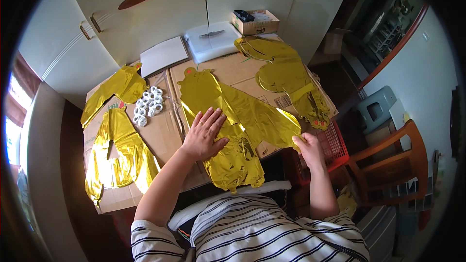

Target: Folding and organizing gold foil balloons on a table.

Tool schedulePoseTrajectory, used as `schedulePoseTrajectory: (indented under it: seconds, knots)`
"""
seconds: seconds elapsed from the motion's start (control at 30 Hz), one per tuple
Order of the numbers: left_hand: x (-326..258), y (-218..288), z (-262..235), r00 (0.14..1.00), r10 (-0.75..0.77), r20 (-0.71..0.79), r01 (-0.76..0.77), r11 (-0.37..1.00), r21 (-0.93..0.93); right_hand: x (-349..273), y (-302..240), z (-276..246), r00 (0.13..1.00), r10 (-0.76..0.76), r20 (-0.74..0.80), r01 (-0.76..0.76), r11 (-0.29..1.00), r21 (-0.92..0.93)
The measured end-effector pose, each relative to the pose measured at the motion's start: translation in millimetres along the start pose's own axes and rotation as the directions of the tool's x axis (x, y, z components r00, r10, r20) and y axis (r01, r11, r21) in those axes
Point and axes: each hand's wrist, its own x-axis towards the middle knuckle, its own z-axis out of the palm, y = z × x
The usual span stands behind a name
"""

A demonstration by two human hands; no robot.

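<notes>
A flat, gold foil balloon point(204, 98) lies across the middle of a cardboard-covered table. My left hand point(206, 133) rests palm down on it, fingers stretched out. At the right end of its wide side flap, my right hand point(308, 149) pinches the foil corner between thumb and fingers. The balloon's creased lower end reaches the table's near edge. More gold foil pieces lie around: a curved one point(279, 75) at the right, an arched one point(121, 145) at the near left and another point(116, 87) behind that. Several small white rolls point(148, 104) sit left of the middle balloon.
Along the back of the cardboard point(170, 138) are a white pad point(164, 56), a clear plastic packet point(211, 43) and a small box point(256, 22) with a black object on top. Cabinets stand behind. A red basket point(337, 145) and a wooden chair point(388, 157) are at the right.
</notes>
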Motion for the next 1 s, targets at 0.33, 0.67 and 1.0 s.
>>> schedulePoseTrajectory:
  seconds: [0.33, 0.67, 1.0]
  knots:
    - [-2.7, -2.5, 4.3, 0.998, 0.021, -0.053, -0.020, 1.000, 0.006, -41.8, -91.6, 74.1, 0.477, -0.839, 0.261, 0.871, 0.411, -0.271]
    - [-4.5, -13.8, 14.8, 0.995, 0.081, -0.064, -0.073, 0.991, 0.111, -34.0, -71.0, 111.9, 0.314, -0.729, 0.609, 0.908, 0.418, 0.032]
    - [-2.2, -8.4, 3.7, 0.985, -0.011, 0.171, -0.035, 0.965, 0.260, -11.4, -77.2, 100.7, 0.380, -0.597, 0.707, 0.627, 0.728, 0.277]
